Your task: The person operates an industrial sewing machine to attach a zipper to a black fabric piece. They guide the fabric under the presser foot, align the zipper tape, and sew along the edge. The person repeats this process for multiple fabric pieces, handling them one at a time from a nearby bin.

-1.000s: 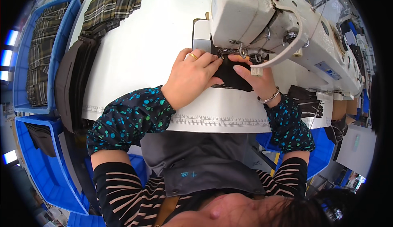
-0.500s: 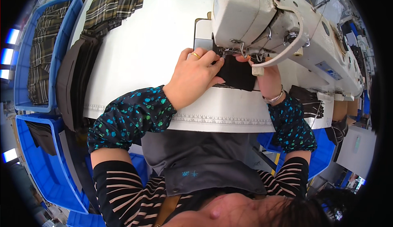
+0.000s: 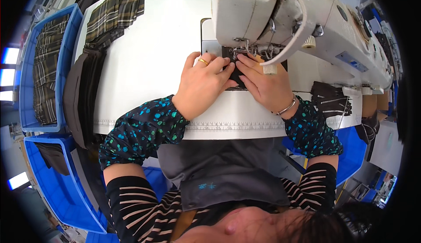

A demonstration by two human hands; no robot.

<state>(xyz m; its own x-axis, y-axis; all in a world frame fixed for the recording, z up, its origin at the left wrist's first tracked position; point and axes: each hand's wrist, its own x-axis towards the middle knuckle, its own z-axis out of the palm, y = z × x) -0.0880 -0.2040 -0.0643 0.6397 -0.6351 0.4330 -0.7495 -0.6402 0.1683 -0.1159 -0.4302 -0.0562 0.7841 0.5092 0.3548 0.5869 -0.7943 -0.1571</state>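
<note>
A sewing machine (image 3: 239, 21) stands over the white table, its presser foot (image 3: 234, 55) down by a piece of dark fabric (image 3: 237, 74). My left hand (image 3: 202, 81), with a ring on one finger, is at the fabric's left edge, fingers bent and thumb close to them, pinching the cloth. Flat across the right part of the same piece lies my right hand (image 3: 266, 80), its fingers stretched toward the presser foot. Both hands cover much of the fabric, and the needle point is too small to make out.
Folded plaid pieces (image 3: 116, 12) and a dark stack of cloth (image 3: 83, 94) lie along the table's left side. Blue bins (image 3: 72, 32) stand beyond it. A dark bundle with loose threads (image 3: 329, 100) rests at right. A printed ruler (image 3: 237, 129) edges the table.
My right hand has come out from beneath the machine head onto the fabric, its fingers now flat beside the left hand. The left hand stays at the cloth. The whole view has shifted slightly.
</note>
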